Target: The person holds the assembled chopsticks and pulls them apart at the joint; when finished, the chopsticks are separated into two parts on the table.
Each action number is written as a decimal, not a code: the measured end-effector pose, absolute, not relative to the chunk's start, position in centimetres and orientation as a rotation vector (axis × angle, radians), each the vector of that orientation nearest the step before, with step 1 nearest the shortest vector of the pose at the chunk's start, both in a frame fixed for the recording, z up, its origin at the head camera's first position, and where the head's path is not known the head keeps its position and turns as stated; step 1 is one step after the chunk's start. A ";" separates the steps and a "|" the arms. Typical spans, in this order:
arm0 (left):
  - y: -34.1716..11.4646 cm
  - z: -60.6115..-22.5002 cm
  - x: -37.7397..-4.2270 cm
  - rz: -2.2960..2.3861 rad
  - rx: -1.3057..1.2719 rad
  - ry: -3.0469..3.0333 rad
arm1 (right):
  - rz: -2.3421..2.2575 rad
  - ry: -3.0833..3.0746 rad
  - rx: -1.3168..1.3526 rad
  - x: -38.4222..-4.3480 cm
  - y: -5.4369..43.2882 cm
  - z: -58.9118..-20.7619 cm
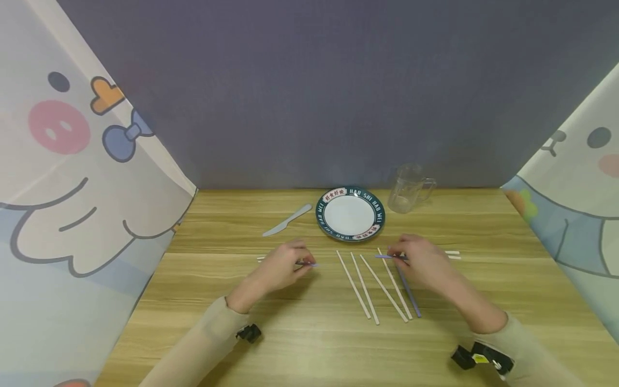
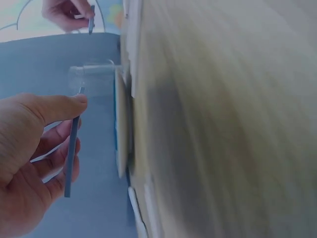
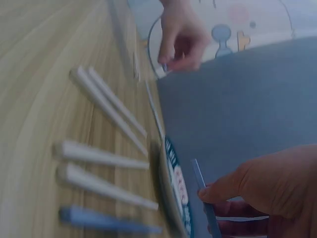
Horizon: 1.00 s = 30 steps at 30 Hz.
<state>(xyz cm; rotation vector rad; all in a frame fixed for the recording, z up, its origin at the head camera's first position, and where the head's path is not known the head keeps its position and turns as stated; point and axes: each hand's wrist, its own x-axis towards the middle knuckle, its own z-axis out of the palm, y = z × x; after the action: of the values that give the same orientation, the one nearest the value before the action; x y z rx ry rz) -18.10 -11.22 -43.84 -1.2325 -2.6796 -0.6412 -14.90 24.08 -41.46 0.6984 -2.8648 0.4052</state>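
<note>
My left hand (image 1: 282,266) pinches a slim blue-grey chopstick (image 2: 72,153) between thumb and fingers, held above the table. Its full length is hard to judge. Over on the right, my right hand (image 1: 425,262) pinches another blue chopstick (image 3: 199,176), raised over the sticks on the table. Beneath and beside that hand lies a loose blue chopstick (image 1: 410,293). Two pairs of white chopsticks (image 1: 353,285) lie between the hands, slanting toward the front. More white sticks (image 1: 453,255) show partly behind the right hand, and others (image 1: 261,259) behind the left.
A white plate with a green lettered rim (image 1: 325,228) rests at the back middle. Left of it lies a pale table knife (image 1: 285,221). A clear handled mug (image 1: 405,193) stands to its right, near the grey back panel (image 1: 309,107). Cartoon-printed sheets (image 1: 96,177) flank the wooden table.
</note>
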 end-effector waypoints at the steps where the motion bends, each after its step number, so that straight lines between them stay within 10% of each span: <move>1: -11.5 -44.1 -18.1 -0.631 -1.229 -2.687 | 0.398 -2.871 0.692 -14.9 24.6 -41.6; 30: -16.0 -46.7 -18.6 -0.586 -1.064 -2.885 | 0.367 -2.763 0.782 -14.9 34.3 -45.5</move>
<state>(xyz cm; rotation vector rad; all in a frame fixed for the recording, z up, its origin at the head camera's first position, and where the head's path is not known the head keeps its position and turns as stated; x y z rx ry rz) -18.59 -16.02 -46.72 -1.0636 -2.8845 -0.5861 -14.93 34.32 -45.55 0.7823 -2.7629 0.3669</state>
